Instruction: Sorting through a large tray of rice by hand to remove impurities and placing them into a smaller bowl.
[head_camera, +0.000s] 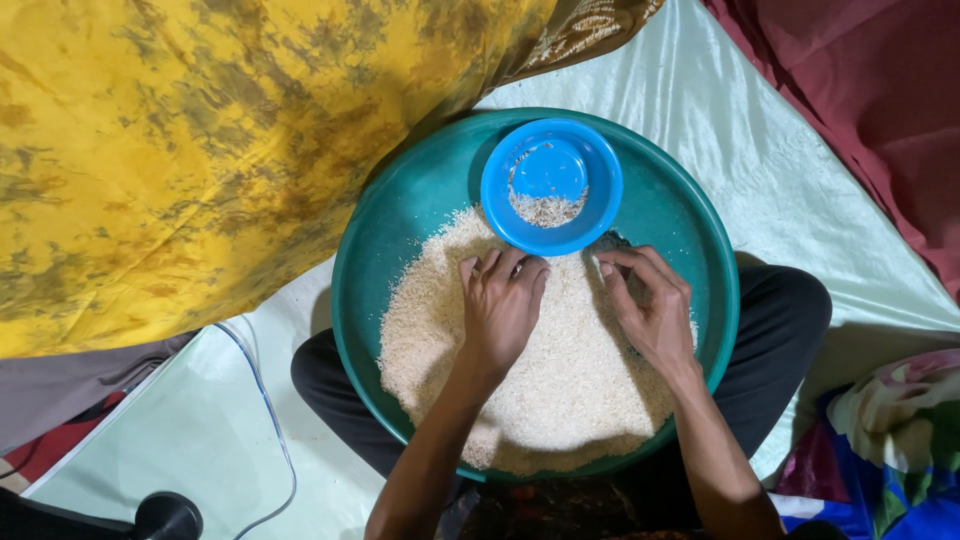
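left hand (503, 305) lies spread, palm down, on the white rice (545, 385) heaped in the round green plastic basin (690, 215) on the lap; right hand (652, 305) pinches grains at the heap's far edge. the small blue plastic bowl (551, 186) sits tilted at the basin's far rim, so a knock from either hand could likely tip its sorted bits back into the rice.

1. Pale green satin sheet (760, 170) covering the floor, creased, glossy under overhead light.
2. Yellow mottled cloth (200, 150) heaped upper left.
3. Maroon fabric (880, 110) upper right.
4. Floral bundle (890, 440) lower right.
5. Clear cable (268, 420) lower left.
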